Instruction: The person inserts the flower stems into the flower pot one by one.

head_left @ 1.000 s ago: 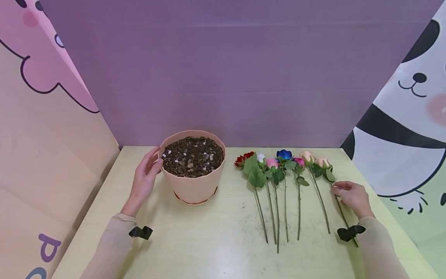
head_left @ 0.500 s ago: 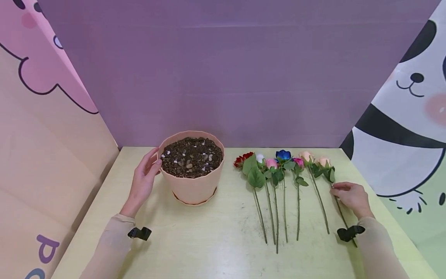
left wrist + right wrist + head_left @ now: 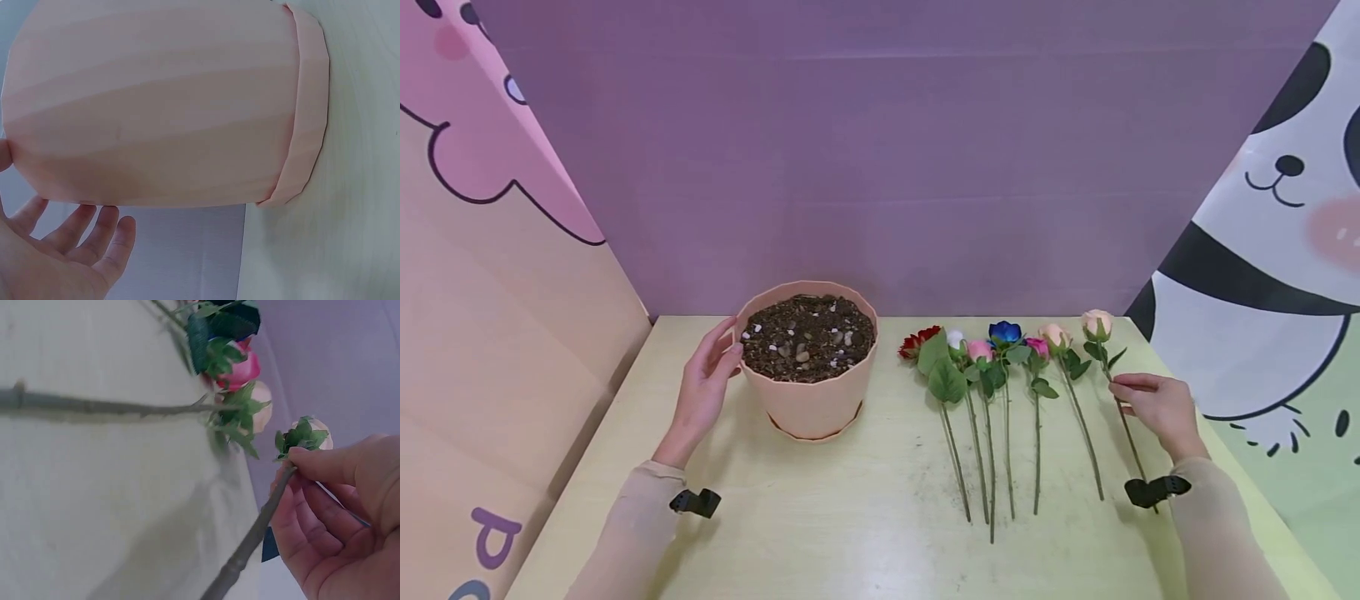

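The pink flowerpot point(image 3: 812, 404), filled with dark soil and pebbles point(image 3: 808, 337), stands left of centre. My left hand point(image 3: 700, 396) rests against its left side near the rim, with the thumb and slightly bent fingertips touching the outer wall point(image 3: 150, 112); the left wrist view shows this hand point(image 3: 62, 256) too. On the right, my right hand point(image 3: 1161, 412) pinches the stem of the outermost peach rose point(image 3: 1097, 325) just below its leaves. In the right wrist view that hand point(image 3: 337, 512) holds the stem point(image 3: 250, 540) between thumb and fingers, the bloom tilted up.
Left of the held rose lie several flowers on the table point(image 3: 850, 533): a red one point(image 3: 919, 342), white point(image 3: 955, 338), pink point(image 3: 979, 350), blue point(image 3: 1004, 333), magenta point(image 3: 1037, 347) and another peach one point(image 3: 1056, 337). A purple backdrop point(image 3: 910, 167) stands behind.
The rightmost peach rose has risen at its bloom end, lifted by my right hand, and its leaves have come away from the neighbouring flower. My left hand stays at the pot.
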Tool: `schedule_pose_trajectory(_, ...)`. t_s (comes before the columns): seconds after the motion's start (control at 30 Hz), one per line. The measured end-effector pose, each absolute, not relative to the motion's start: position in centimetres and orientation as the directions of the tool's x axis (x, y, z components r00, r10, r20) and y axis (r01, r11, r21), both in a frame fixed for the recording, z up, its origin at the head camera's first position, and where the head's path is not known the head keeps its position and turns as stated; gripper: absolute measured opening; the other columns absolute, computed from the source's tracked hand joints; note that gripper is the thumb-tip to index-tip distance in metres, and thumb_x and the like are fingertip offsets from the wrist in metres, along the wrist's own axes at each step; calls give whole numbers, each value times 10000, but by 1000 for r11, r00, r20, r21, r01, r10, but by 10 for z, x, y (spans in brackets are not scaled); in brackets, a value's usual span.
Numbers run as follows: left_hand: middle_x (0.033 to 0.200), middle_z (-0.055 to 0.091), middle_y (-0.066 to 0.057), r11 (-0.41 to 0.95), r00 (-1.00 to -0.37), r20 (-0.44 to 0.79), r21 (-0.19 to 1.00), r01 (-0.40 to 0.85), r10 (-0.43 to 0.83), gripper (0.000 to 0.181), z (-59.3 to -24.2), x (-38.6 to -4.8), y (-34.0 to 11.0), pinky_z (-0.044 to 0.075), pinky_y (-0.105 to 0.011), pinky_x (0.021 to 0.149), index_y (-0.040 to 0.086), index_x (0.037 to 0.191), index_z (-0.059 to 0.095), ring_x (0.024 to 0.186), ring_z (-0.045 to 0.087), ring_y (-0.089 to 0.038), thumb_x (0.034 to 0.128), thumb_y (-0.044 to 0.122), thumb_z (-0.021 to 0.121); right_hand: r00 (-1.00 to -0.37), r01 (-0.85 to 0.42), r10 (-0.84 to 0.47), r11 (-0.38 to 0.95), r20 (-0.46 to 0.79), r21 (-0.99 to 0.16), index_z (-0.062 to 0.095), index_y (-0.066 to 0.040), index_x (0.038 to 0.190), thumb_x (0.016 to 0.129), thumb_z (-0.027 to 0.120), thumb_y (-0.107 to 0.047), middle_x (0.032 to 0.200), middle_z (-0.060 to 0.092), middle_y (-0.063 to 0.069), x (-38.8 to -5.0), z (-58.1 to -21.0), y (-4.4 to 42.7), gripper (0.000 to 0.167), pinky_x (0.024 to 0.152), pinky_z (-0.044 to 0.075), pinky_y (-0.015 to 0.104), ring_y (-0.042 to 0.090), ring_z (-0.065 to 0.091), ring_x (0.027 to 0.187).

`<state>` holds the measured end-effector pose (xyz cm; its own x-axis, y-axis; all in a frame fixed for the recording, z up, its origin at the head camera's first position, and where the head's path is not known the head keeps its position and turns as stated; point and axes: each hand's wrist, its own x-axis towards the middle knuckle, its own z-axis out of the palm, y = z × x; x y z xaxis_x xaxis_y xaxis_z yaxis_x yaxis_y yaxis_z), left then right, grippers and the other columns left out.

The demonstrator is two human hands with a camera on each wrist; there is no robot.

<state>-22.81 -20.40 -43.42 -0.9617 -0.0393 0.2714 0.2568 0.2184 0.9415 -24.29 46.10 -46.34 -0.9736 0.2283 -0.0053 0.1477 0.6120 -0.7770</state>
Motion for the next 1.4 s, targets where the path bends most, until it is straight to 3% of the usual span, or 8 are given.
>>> schedule_pose_trajectory(0.13, 1615, 494, -225, 220, -964, 262, 944, 247, -40, 545, -435, -228, -204, 518, -175, 1004, 167, 1666, 375, 1438, 527, -349, 1138, 240, 488, -973, 138, 228, 554, -10, -821, 612, 134, 1380, 1037, 698, -291, 851, 675, -323, -245, -454, 454, 553, 718, 611, 183, -113, 680, 779)
schedule_pose_trajectory(0.3, 1616, 494, -219, 220, -964, 262, 944, 247, -41, 541, -436, -227, -204, 518, -176, 1004, 172, 1667, 374, 1425, 527, -326, 1141, 243, 481, -974, 103, 224, 468, 6, -878, 627, 121, 1342, 1029, 712, -248, 854, 714, -305, -246, -444, 443, 492, 737, 614, 183, -86, 711, 788)
schedule_pose_trajectory(0.47, 1611, 502, -215, 221, -962, 269, 942, 253, -44, 537, -435, -228, -203, 521, -183, 1001, 172, 1663, 383, 1395, 534, -285, 1140, 243, 481, -972, 81, 236, 387, 14, -919, 695, -32, 1237, 1018, 733, -238, 870, 732, -276, -246, -432, 432, 303, 733, 616, 186, -55, 732, 796)
schedule_pose_trajectory(0.6, 1612, 501, -219, 216, -962, 269, 943, 253, -46, 538, -436, -228, -203, 521, -175, 995, 167, 1661, 385, 1409, 530, -312, 1138, 241, 486, -967, 30, 254, 166, 14, -986, 737, -145, 1123, 986, 767, -165, 891, 778, -196, -245, -422, 422, 142, 727, 621, 200, -18, 756, 806)
schedule_pose_trajectory(0.7, 1615, 496, -221, 213, -962, 271, 943, 256, -44, 539, -436, -228, -203, 509, -141, 975, 165, 1662, 381, 1419, 526, -323, 1138, 241, 484, -965, -26, 262, -36, 16, -999, 753, -157, 1082, 953, 790, -93, 913, 806, -125, -243, -414, 414, 149, 723, 627, 218, 22, 775, 821)
schedule_pose_trajectory(0.97, 1602, 509, -229, 219, -958, 282, 939, 265, -52, 532, -436, -227, -203, 507, -127, 962, 162, 1655, 396, 1210, 552, 79, 1137, 243, 488, -964, -114, 266, -326, 25, -938, 777, -100, 1094, 920, 791, -3, 980, 826, -19, -239, -392, 393, 200, 768, 635, 257, 104, 801, 867)
schedule_pose_trajectory(1.13, 1605, 510, -218, 232, -958, 281, 937, 262, -51, 532, -437, -227, -204, 522, -174, 993, 169, 1657, 393, 1255, 561, -4, 1139, 249, 484, -978, -138, 202, -417, 56, -898, 775, -66, 1113, 946, 722, 77, 990, 826, 26, -237, -381, 381, 227, 798, 640, 288, 133, 804, 899)
schedule_pose_trajectory(1.4, 1617, 493, -223, 224, -958, 283, 938, 265, -50, 537, -436, -228, -203, 518, -178, 1000, 148, 1659, 383, 1424, 531, -330, 1139, 241, 482, -976, -181, 188, -419, 110, -890, 764, -81, 1176, 946, 739, 44, 1026, 794, 17, -240, -360, 355, 264, 838, 635, 275, 116, 790, 933)
